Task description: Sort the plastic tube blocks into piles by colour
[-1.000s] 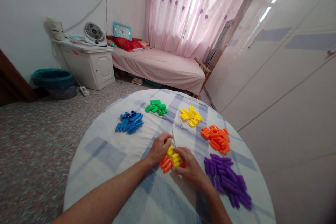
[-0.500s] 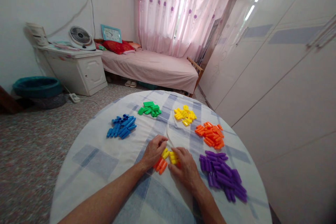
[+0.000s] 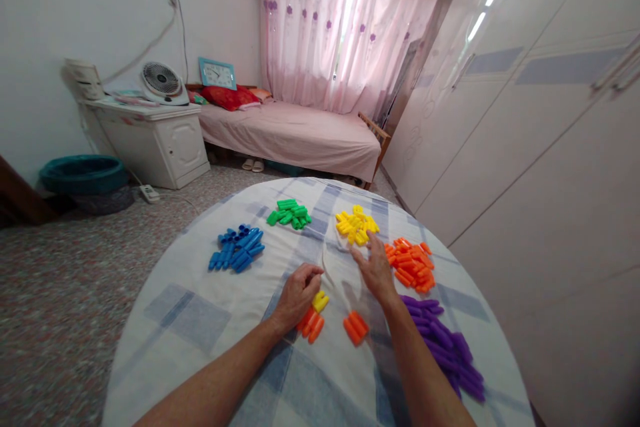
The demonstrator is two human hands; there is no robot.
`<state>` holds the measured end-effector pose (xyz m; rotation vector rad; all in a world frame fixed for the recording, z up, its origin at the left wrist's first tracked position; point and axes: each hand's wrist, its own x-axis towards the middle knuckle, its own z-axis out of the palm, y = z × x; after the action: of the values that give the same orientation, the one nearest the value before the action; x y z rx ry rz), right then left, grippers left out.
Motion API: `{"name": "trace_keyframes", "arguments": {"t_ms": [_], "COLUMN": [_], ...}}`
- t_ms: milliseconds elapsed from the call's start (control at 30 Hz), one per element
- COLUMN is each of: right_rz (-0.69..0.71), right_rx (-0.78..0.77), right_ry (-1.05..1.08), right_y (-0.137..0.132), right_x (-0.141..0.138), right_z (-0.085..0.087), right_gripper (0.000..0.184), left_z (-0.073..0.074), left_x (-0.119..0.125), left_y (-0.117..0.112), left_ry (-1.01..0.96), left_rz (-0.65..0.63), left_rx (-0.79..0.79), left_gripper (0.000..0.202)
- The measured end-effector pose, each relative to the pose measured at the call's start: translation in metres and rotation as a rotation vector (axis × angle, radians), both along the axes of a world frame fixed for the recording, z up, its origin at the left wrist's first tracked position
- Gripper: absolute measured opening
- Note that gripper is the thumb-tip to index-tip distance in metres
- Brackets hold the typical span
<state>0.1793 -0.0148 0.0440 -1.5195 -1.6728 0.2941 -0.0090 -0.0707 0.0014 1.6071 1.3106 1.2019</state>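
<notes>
Yellow plastic pieces (image 3: 320,301) and orange plastic pieces (image 3: 313,327) lie together on the checked tablecloth (image 3: 187,310), beside the left hand (image 3: 299,293), fingers curled, grip indeterminable. The right hand (image 3: 376,270), fingers parted, is at the yellow pile's (image 3: 356,221) near edge. An orange cluster (image 3: 356,327) lies between the forearms.

On the bench (image 3: 185,320), we have a lane between the blue pile (image 3: 237,248) and our left grip (image 3: 301,292), and another between the green pile (image 3: 289,215) and the yellow pile (image 3: 357,223). Our right grip (image 3: 376,270) fills the near approach to the yellow pile, with the orange pile (image 3: 411,267) crowding its right. Our right forearm (image 3: 413,353) bars the purple pile (image 3: 445,343) from the left. Between it and our left forearm (image 3: 225,373), we have free room around the separate orange pieces (image 3: 356,328).
</notes>
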Motion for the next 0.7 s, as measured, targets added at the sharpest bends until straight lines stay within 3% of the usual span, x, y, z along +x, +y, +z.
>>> {"name": "trace_keyframes", "arguments": {"t_ms": [67,167,300,400,567,700], "right_rz": [0.103,0.372,0.656,0.657,0.548,0.501], "right_rx": [-0.084,-0.221,-0.24,-0.202,-0.164,-0.175], "right_ry": [-0.003,-0.05,-0.132,-0.218,-0.327,-0.369], "right_y": [-0.016,-0.047,-0.07,-0.072,-0.075,-0.072], "right_x": [-0.001,-0.005,-0.02,-0.031,-0.037,-0.029], "right_z": [-0.005,-0.009,-0.01,-0.014,-0.016,-0.009], "right_gripper": [0.045,0.035,0.042,0.043,0.018,0.012], "left_z": [-0.001,-0.002,-0.002,-0.003,-0.003,-0.003], "left_x": [0.0,0.001,0.001,0.001,0.001,0.002], "left_y": [0.001,0.002,0.004,0.004,0.003,0.003], "left_ry": [-0.03,-0.072,-0.092,-0.099,-0.123,-0.163], "left_rz": [0.003,0.036,0.083,0.104,0.093,0.078], "left_rx": [-0.007,-0.024,-0.015,0.014,-0.019,-0.04], "left_gripper": [0.024,0.027,0.03,0.03,0.029,0.029]}}
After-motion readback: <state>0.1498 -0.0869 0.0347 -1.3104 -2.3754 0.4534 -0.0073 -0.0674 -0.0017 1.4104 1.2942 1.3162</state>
